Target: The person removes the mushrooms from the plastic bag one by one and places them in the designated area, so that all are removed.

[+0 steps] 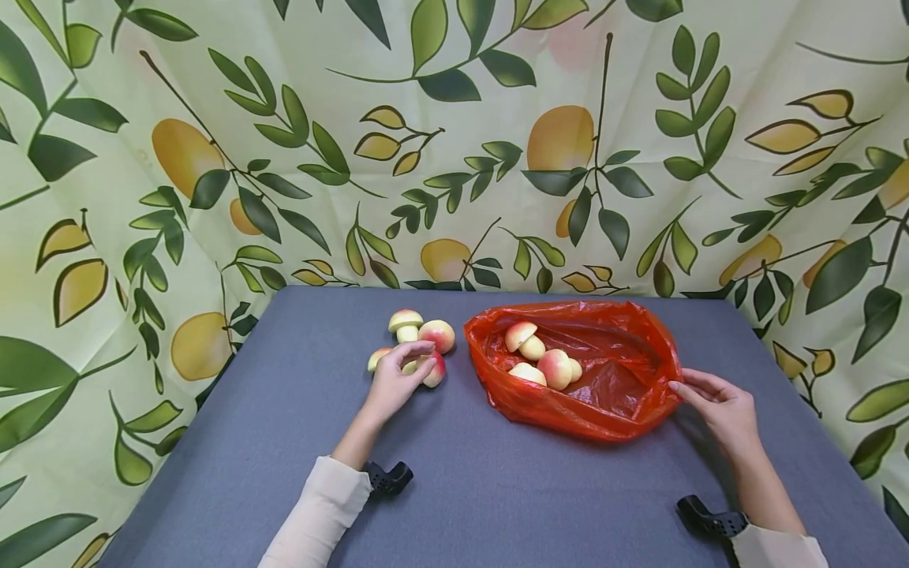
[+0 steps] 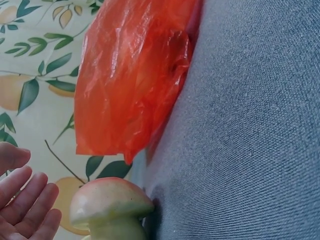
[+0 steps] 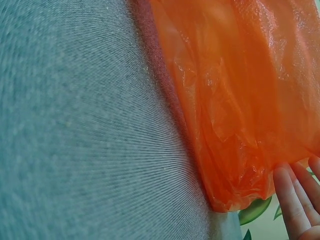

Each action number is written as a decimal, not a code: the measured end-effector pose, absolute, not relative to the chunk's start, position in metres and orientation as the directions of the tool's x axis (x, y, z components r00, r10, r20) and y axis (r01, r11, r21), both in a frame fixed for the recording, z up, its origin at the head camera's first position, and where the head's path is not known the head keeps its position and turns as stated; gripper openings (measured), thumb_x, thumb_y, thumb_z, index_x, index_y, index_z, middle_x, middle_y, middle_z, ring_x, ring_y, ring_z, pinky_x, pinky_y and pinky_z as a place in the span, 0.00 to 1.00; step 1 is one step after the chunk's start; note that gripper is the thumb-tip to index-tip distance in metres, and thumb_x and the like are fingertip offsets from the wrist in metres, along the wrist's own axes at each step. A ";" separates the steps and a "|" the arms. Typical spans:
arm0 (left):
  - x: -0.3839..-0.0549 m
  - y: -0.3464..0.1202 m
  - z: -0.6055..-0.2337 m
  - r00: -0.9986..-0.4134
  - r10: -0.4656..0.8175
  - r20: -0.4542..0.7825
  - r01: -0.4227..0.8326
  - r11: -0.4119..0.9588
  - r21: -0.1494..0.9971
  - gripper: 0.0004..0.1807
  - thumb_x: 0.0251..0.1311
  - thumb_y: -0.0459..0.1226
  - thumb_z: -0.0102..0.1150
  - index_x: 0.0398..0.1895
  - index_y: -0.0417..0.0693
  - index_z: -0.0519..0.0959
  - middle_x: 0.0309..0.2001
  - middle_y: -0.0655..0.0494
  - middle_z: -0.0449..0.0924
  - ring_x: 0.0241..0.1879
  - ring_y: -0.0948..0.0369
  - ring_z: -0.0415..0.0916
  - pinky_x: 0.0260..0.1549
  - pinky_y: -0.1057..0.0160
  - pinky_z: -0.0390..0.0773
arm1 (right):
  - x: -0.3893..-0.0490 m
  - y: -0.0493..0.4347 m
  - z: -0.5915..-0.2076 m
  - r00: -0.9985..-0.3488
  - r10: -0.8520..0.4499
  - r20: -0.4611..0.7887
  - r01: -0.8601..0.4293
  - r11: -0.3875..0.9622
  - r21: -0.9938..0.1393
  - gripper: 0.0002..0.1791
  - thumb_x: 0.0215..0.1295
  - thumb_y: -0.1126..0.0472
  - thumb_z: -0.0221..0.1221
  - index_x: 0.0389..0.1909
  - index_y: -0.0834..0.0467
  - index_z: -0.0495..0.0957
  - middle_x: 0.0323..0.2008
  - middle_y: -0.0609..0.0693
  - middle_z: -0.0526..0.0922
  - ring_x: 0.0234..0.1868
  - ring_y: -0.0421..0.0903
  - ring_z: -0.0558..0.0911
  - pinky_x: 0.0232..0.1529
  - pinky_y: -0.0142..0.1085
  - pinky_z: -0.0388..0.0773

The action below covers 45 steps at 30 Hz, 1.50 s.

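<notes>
Close over a cluster of toy mushrooms on the left, my left hand [image 1: 399, 384] has its fingers loosely bent, with no mushroom in its grasp. One pale mushroom [image 1: 405, 322] stands upright behind it, a pink-capped mushroom [image 1: 437, 336] beside that; others are partly hidden by the hand. In the left wrist view, a mushroom [image 2: 112, 205] stands just beyond the fingers. A red plastic bag [image 1: 589, 422] lies with its mouth spread wide. My right hand [image 1: 727, 406] pinches its right rim between thumb and fingers. Inside the bag are three mushrooms, including a pink one [image 1: 554, 368].
A blue-grey cloth covers the table [image 1: 497, 505], which meets a leaf-and-fruit patterned curtain [image 1: 490, 197] at the back. Black straps sit on both wrists, the left strap [image 1: 390, 479] close above the cloth.
</notes>
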<state>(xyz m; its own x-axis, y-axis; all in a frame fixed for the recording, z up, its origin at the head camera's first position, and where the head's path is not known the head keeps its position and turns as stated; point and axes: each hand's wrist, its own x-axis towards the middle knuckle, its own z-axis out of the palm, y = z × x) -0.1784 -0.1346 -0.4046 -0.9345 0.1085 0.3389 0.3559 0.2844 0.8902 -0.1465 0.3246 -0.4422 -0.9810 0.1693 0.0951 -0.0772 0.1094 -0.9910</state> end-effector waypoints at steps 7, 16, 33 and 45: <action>-0.178 -0.135 -0.407 -0.936 0.082 0.341 0.349 0.309 0.885 0.16 0.55 0.24 0.61 0.47 0.23 0.77 0.49 0.29 0.80 0.54 0.39 0.76 0.61 0.43 0.72 | -0.146 0.325 -0.443 -0.981 0.169 0.095 -0.075 0.119 -0.990 0.13 0.61 0.66 0.62 0.40 0.45 0.85 0.30 0.26 0.86 0.32 0.24 0.84 0.33 0.16 0.79; -0.198 -0.142 -0.440 -0.925 0.060 0.376 0.373 0.334 0.866 0.18 0.54 0.27 0.65 0.49 0.30 0.79 0.50 0.35 0.81 0.56 0.48 0.78 0.62 0.48 0.73 | -0.146 0.325 -0.442 -0.982 0.170 0.086 -0.066 0.119 -0.991 0.11 0.59 0.63 0.65 0.40 0.45 0.85 0.30 0.27 0.86 0.32 0.27 0.84 0.33 0.16 0.79; -0.200 -0.142 -0.448 -0.938 0.050 0.344 0.333 0.414 0.847 0.21 0.52 0.29 0.67 0.52 0.35 0.78 0.53 0.39 0.81 0.60 0.45 0.75 0.63 0.46 0.70 | -0.145 0.324 -0.443 -0.981 0.162 0.104 -0.092 0.081 -0.992 0.13 0.61 0.68 0.62 0.39 0.46 0.86 0.30 0.28 0.86 0.32 0.24 0.84 0.33 0.16 0.79; -0.199 -0.141 -0.451 -0.937 0.077 0.340 0.336 0.452 0.826 0.22 0.51 0.29 0.66 0.52 0.34 0.78 0.56 0.37 0.79 0.61 0.44 0.74 0.63 0.46 0.71 | -0.147 0.325 -0.442 -0.984 0.168 0.060 -0.039 0.128 -0.991 0.12 0.62 0.64 0.63 0.40 0.43 0.85 0.31 0.25 0.85 0.32 0.23 0.83 0.33 0.16 0.79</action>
